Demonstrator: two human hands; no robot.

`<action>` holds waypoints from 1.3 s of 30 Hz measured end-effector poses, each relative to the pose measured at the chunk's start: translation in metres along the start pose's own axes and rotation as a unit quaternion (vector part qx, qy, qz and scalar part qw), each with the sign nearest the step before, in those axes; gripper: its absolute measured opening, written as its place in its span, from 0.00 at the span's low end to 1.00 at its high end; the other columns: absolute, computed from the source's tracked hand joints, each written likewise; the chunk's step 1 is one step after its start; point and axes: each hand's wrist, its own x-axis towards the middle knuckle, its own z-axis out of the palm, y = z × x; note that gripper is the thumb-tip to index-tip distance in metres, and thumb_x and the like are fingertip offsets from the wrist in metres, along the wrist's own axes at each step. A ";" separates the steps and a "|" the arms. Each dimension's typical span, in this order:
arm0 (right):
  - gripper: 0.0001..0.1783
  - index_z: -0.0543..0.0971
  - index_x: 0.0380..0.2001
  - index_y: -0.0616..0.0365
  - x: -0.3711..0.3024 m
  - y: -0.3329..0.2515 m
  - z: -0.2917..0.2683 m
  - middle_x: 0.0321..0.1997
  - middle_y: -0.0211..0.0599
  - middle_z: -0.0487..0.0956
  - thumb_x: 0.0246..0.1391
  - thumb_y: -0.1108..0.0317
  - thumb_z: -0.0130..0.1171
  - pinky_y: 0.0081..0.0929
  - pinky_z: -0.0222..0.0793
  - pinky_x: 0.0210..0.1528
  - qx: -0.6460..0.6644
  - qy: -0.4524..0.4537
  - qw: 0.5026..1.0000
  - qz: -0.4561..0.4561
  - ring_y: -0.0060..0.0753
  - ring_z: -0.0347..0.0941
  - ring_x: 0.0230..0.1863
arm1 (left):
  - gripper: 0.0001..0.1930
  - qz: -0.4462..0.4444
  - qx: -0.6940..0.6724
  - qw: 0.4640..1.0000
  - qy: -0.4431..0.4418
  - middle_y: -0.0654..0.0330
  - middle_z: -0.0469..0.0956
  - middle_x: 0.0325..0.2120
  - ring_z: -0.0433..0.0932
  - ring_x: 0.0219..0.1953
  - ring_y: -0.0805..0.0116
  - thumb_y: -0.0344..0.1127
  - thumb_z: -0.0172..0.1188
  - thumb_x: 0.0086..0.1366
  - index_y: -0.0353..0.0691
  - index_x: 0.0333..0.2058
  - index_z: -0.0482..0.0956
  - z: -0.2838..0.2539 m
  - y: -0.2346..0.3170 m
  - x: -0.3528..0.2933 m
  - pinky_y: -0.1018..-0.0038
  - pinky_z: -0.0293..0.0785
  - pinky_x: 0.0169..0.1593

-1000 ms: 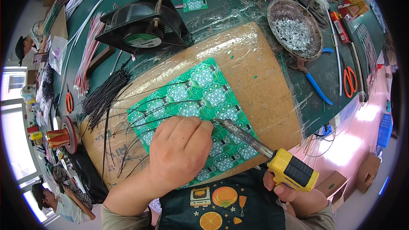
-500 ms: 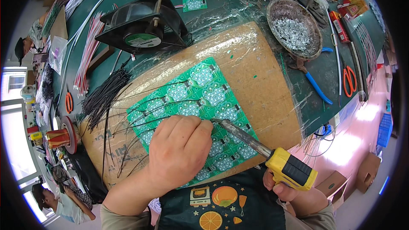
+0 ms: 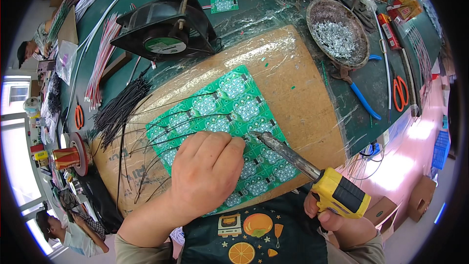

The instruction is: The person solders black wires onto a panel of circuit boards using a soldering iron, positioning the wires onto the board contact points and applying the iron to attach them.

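A green panel of circuit boards lies tilted on a brown board, with thin black wires running leftward from several of its units. My left hand rests over the panel's lower middle, its fingers curled closed; what they pinch is hidden beneath them. Black wires pass behind this hand. My right hand grips a yellow-and-black soldering gun at the lower right. The dark tip of the gun points up and left over the panel, just right of my left knuckles; whether it touches cannot be told.
Beyond the brown board stand a black fan and a bowl of silvery scraps. Blue-handled pliers and orange scissors lie to the right. A bundle of black wires and a solder spool sit left.
The soldering gun in my right hand has shifted slightly right, its tip moving away from my left fingers. My left hand has hardly moved.
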 end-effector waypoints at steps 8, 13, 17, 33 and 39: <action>0.20 0.79 0.43 0.62 0.010 -0.006 0.013 0.30 0.31 0.78 0.62 0.56 0.73 0.24 0.72 0.33 0.168 -0.026 0.985 -0.016 0.25 0.74 0.29 | 0.16 -0.003 -0.002 1.000 -0.007 0.57 0.81 0.35 0.81 0.34 0.57 0.20 0.71 0.50 0.38 0.40 0.85 0.000 0.001 -0.001 0.64 0.78 0.38; 0.43 0.67 0.71 0.53 0.027 -0.012 0.024 0.33 0.28 0.76 0.62 0.46 0.73 0.40 0.75 0.42 0.139 -0.054 0.988 -0.026 0.28 0.75 0.32 | 0.16 0.004 -0.004 1.000 -0.023 0.57 0.81 0.35 0.81 0.34 0.56 0.21 0.72 0.50 0.38 0.40 0.85 -0.006 -0.001 0.000 0.64 0.77 0.38; 0.40 0.68 0.71 0.48 0.037 -0.033 0.030 0.34 0.25 0.78 0.64 0.47 0.72 0.60 0.66 0.68 0.120 -0.081 0.989 0.004 0.26 0.77 0.34 | 0.15 0.050 0.013 0.998 -0.034 0.56 0.78 0.37 0.79 0.36 0.58 0.29 0.64 0.54 0.36 0.43 0.82 -0.010 -0.010 0.001 0.64 0.76 0.42; 0.38 0.68 0.70 0.63 0.047 -0.012 0.040 0.32 0.26 0.78 0.67 0.51 0.67 0.58 0.67 0.74 0.089 -0.062 0.988 -0.108 0.21 0.75 0.27 | 0.17 0.064 0.126 0.990 -0.028 0.59 0.81 0.36 0.81 0.37 0.57 0.25 0.67 0.51 0.39 0.43 0.84 -0.054 -0.057 -0.028 0.63 0.78 0.44; 0.37 0.70 0.65 0.58 0.048 -0.013 0.048 0.23 0.25 0.75 0.66 0.43 0.67 0.64 0.60 0.76 0.055 -0.014 0.993 -0.106 0.24 0.74 0.21 | 0.15 0.013 0.177 0.984 0.011 0.60 0.82 0.35 0.82 0.37 0.58 0.23 0.71 0.52 0.41 0.40 0.85 -0.085 -0.075 -0.069 0.63 0.78 0.42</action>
